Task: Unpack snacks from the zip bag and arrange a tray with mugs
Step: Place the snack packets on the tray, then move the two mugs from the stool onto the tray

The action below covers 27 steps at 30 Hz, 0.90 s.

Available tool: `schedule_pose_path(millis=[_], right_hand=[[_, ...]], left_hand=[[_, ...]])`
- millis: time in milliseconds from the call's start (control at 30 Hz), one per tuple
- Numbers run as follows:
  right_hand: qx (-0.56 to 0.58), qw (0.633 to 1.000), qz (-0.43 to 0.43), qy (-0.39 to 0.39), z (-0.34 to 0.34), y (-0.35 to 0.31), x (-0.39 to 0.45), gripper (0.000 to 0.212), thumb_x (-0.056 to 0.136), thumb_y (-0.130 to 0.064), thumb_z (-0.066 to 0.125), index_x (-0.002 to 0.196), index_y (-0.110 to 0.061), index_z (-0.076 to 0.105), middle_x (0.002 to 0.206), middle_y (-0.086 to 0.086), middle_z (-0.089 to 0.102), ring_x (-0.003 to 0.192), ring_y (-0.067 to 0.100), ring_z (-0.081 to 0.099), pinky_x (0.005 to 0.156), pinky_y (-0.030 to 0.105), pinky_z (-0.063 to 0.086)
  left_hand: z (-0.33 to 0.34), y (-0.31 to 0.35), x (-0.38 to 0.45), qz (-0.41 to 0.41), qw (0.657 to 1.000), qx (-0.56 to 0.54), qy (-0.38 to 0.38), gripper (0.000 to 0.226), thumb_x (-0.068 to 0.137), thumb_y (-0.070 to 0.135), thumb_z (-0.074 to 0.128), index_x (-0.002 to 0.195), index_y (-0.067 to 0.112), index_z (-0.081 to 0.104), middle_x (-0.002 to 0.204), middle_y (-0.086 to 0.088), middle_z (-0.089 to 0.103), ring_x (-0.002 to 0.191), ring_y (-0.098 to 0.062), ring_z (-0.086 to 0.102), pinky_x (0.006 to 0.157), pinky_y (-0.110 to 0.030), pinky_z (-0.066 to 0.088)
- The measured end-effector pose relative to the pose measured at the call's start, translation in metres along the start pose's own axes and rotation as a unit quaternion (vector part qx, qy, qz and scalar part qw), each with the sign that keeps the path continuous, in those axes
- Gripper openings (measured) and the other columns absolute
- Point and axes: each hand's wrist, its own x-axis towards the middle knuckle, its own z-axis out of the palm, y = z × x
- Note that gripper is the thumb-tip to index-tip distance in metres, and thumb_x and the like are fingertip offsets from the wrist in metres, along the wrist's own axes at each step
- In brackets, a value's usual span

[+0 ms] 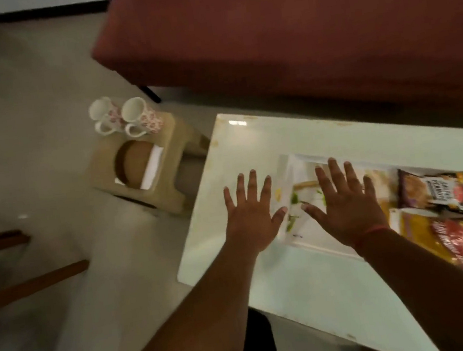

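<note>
On the pale glass table (341, 284), the zip bag (309, 194) apparently lies lengthwise rightward under the splayed, empty right hand (343, 204), the equally spread left hand (252, 216) being held just beside its left end.

table (356, 282) near side bare, snack packets (437, 207) right

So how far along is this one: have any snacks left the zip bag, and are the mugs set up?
Nothing looks done. The snack packets appear to be inside the clear zip bag lying on the table. In hand: the left hand and right hand are spread open over the bag's end, gripping nothing. Left: unpacking, and arranging the two mugs, which stand on the stool.
</note>
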Motion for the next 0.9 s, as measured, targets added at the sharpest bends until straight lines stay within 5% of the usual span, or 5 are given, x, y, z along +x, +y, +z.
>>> schedule_pose_path(millis=[133, 400, 600, 767, 900], right_hand=[[-0.009, 1.0, -0.018, -0.021, 0.006, -0.078, 0.032, 0.09, 0.085, -0.081, 0.003, 0.158, -0.027, -0.003, 0.165, 0.004, -0.014, 0.153, 0.031, -0.005, 0.12, 0.058, 0.01], [0.028, 0.996, -0.067, -0.056, -0.001, -0.255, 0.124, 0.092, 0.082, -0.08, 0.0, 0.158, -0.027, -0.002, 0.166, 0.004, -0.008, 0.153, 0.03, -0.002, 0.121, 0.055, 0.012], [0.023, 0.991, -0.126, -0.033, -0.019, -0.351, 0.201, 0.081, 0.095, -0.065, 0.035, 0.157, -0.025, 0.002, 0.167, 0.008, 0.0, 0.152, 0.035, 0.006, 0.121, 0.055, 0.018], [-0.048, 0.98, -0.191, 0.012, -0.052, -0.387, 0.28, 0.092, 0.09, -0.044, 0.062, 0.157, -0.022, 0.002, 0.166, 0.01, -0.001, 0.151, 0.041, 0.007, 0.116, 0.059, 0.026], [-0.11, 0.968, -0.225, -0.027, -0.069, -0.41, 0.328, 0.103, 0.083, -0.032, 0.074, 0.156, -0.032, 0.001, 0.166, 0.007, -0.008, 0.15, 0.044, 0.001, 0.113, 0.062, 0.029]], left_hand=[[-0.01, -0.087, 0.008, -0.024, 1.0, -0.002, 0.016, 0.077, 0.092, 0.069, 0.014, 0.156, 0.027, 0.006, 0.165, -0.008, 0.001, 0.152, -0.034, -0.003, 0.117, -0.062, 0.002], [-0.055, -0.271, 0.039, -0.035, 0.994, 0.005, 0.103, 0.071, 0.095, 0.064, 0.023, 0.152, 0.021, 0.025, 0.159, -0.014, 0.027, 0.148, -0.036, 0.019, 0.117, -0.058, 0.017], [-0.078, -0.386, 0.085, -0.1, 0.982, 0.005, 0.163, 0.066, 0.095, 0.051, 0.038, 0.151, 0.02, 0.024, 0.154, -0.016, 0.032, 0.139, -0.036, 0.032, 0.114, -0.058, 0.025], [-0.093, -0.451, 0.139, -0.14, 0.981, 0.014, 0.13, 0.075, 0.089, 0.045, 0.055, 0.15, 0.016, 0.024, 0.155, -0.019, 0.028, 0.141, -0.038, 0.03, 0.114, -0.054, 0.028], [-0.096, -0.467, 0.179, -0.118, 0.99, -0.016, 0.071, 0.081, 0.088, 0.049, 0.06, 0.152, 0.021, 0.019, 0.16, -0.017, 0.014, 0.144, -0.041, 0.02, 0.111, -0.055, 0.032]])
